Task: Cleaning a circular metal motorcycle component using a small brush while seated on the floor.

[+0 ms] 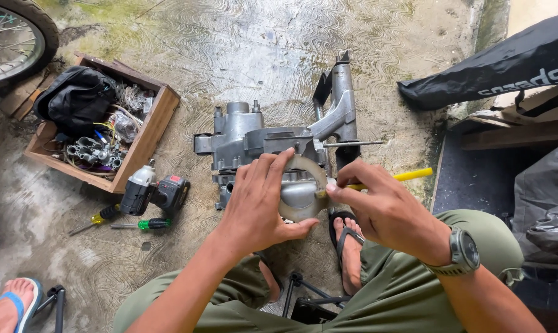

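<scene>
- Knees in olive trousers (414, 290) fill the lower edge of the head view; the person squats over the work, so both hands reach it from above.
- Left hand (257, 203), at centre frame, lies spread over a pale ring-shaped gasket (307, 165) and the round metal cover (299, 196) under it; its fingers are splayed and pressing flat, seemingly to steady the part, not closed round anything.
- Right hand (387, 209), right of centre, pinches a yellow-handled tool (408, 176) between thumb and fingertips, the tip laid against the gasket's right rim; the low angle suits scraping or prying along that edge.
- Grey engine casing (254, 139) sits on the concrete floor (229, 55) at mid-frame, face turned toward the person.
- Cordless driver (152, 191) and two screwdrivers (137, 223) lie just left, within arm's reach.
- Wooden crate (149, 132) of parts stands at upper left, below a wheel (14, 37).
</scene>
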